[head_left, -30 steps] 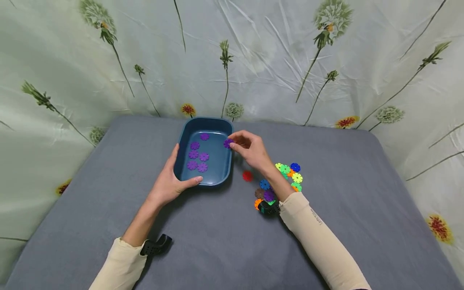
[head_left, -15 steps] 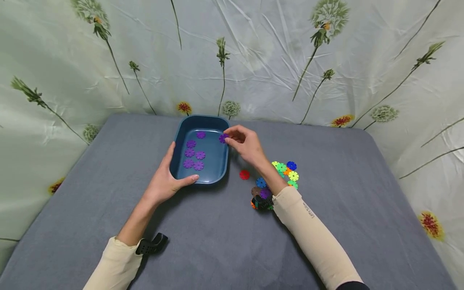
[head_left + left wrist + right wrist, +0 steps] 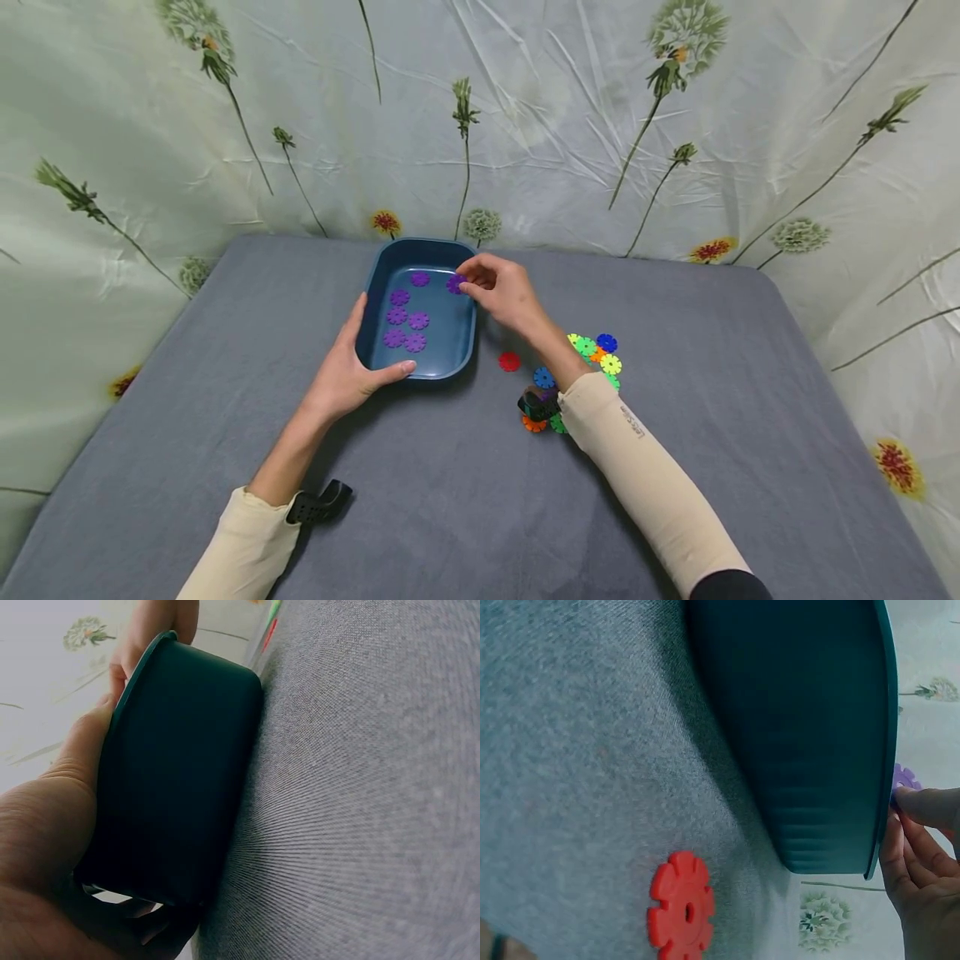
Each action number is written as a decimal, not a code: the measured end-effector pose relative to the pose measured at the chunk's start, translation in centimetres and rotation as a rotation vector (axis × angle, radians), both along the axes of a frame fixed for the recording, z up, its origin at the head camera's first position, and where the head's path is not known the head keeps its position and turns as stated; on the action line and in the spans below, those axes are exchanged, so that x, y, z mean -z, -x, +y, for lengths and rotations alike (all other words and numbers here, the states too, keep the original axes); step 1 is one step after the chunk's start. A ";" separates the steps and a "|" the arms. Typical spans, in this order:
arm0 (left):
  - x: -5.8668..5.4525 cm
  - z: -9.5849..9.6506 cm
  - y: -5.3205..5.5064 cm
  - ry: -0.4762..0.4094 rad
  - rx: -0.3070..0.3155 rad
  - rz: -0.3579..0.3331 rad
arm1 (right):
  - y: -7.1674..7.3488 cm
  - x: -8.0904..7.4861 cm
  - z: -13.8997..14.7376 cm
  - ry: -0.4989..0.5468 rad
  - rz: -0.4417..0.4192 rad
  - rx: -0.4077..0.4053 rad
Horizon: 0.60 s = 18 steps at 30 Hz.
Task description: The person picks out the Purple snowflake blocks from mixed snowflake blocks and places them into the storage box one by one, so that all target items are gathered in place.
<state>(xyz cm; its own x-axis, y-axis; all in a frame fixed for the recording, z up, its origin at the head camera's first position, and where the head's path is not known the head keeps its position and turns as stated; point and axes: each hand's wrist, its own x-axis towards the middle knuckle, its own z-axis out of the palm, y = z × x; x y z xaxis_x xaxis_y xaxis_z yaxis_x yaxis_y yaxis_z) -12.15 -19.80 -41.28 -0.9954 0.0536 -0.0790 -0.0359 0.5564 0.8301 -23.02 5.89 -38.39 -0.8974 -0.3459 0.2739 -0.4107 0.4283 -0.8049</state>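
Note:
A deep blue plastic tray (image 3: 447, 343) with rounded corners rests on the grey cloth. Several purple notched discs (image 3: 397, 316) lie flat on its floor, mostly toward the left side. My left hand (image 3: 339, 382) grips the tray's near left corner, thumb over the front rim and fingers along the left wall. In the left wrist view, fingertips wrap round the tray's dark outer wall (image 3: 176, 772). Over the far right part of the tray, my right hand (image 3: 504, 293) pinches another purple notched disc (image 3: 454, 284) between thumb and fingers, just inside the rim.
To the right of the tray lies a single red disc (image 3: 509, 362). Beyond it is a loose cluster of blue, green, yellow and orange discs (image 3: 611, 364), partly hidden under my right forearm. A flower-print curtain (image 3: 540, 125) hangs behind the table.
My right hand has moved slightly left with the purple disc, from the tray's right rim to inside it. My left hand keeps its grip on the tray.

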 end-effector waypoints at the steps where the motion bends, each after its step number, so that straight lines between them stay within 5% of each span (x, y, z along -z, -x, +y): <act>1: 0.0 0.0 0.0 -0.005 0.001 0.000 | 0.1 -0.1 -0.1 -0.008 0.006 -0.003; 18: 0.2 -0.2 0.1 -0.006 0.008 0.012 | 0.2 -0.5 -1.8 -0.068 -0.048 -0.098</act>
